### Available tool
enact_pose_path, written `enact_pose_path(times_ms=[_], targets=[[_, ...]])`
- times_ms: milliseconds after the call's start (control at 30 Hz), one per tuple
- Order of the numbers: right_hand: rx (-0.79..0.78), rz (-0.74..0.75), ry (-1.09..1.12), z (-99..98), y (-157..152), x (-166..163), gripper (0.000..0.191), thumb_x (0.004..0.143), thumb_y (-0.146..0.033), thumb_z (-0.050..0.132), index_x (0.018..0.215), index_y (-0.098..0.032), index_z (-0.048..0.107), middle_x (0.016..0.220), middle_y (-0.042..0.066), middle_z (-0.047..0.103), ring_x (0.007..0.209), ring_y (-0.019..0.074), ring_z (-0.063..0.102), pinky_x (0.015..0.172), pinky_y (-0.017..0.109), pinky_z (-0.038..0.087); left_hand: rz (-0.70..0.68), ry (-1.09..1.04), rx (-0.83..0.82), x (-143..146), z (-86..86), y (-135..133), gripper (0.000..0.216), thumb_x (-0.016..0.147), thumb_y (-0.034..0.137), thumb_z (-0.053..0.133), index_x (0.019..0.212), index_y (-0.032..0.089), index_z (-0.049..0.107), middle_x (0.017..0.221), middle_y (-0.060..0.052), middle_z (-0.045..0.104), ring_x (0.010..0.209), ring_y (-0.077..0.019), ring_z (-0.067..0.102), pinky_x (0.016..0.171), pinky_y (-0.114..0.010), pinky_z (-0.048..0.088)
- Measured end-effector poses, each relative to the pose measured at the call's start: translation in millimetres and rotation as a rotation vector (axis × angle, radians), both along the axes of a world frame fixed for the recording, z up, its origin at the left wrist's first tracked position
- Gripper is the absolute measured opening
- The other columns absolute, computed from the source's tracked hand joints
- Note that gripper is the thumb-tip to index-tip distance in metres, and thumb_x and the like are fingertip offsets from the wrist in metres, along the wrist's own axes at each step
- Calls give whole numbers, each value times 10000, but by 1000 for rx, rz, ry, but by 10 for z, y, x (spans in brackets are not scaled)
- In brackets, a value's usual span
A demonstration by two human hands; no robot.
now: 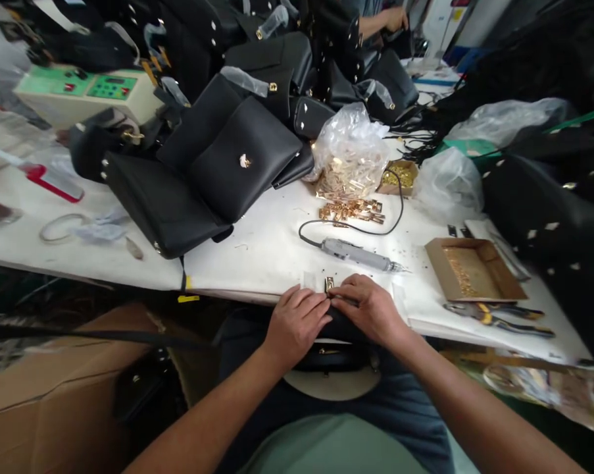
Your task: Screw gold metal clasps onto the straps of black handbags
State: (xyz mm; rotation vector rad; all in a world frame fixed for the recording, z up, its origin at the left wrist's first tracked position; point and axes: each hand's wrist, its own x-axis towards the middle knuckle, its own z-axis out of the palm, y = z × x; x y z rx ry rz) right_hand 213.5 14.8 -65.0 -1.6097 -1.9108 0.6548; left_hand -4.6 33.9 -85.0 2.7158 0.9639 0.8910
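Note:
In my lap lies a black handbag [329, 356], its upper edge against the table's front edge. My left hand [297, 322] rests over its upper edge, fingers together and curled onto the black material. A small gold metal clasp [329, 284] sits at the table edge between my hands. My right hand [368, 306] is closed, with thumb and forefinger pinched at the clasp's near end. The fingers hide how the clasp meets the bag. Just beyond the hands lies a grey electric screwdriver [356, 253], its bit pointing right.
Several gold metal pieces [350, 210] lie before a clear plastic bag [350, 148]. A cardboard tray [477, 270] with small screws and yellow-black pliers [498, 318] are at right. Black bags [247, 158] fill the back left. Another person's hand [395, 20] shows far off.

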Motion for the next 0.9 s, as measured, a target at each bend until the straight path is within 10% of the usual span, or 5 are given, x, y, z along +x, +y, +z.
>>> enact_pose_path(times_ms=[467,900], targets=[[-207,-44,-46,145,369,-3,171,887,-313,714,1024,-244,789,978,37,727,852,187,661,791,306,485,-22,-12,-61,11,57,60,193,964,267,674,1143,213,722,1143,-29,764,1097,-219,636,1034,-417,494],[-366,-202,395,309,457,16,230,842,-389,714,831,-168,774,580,-28,635,476,104,493,472,228,359,-17,-45,-86,7,37,89,177,961,285,681,1119,237,745,1129,-31,772,1092,-215,647,1012,-410,500]])
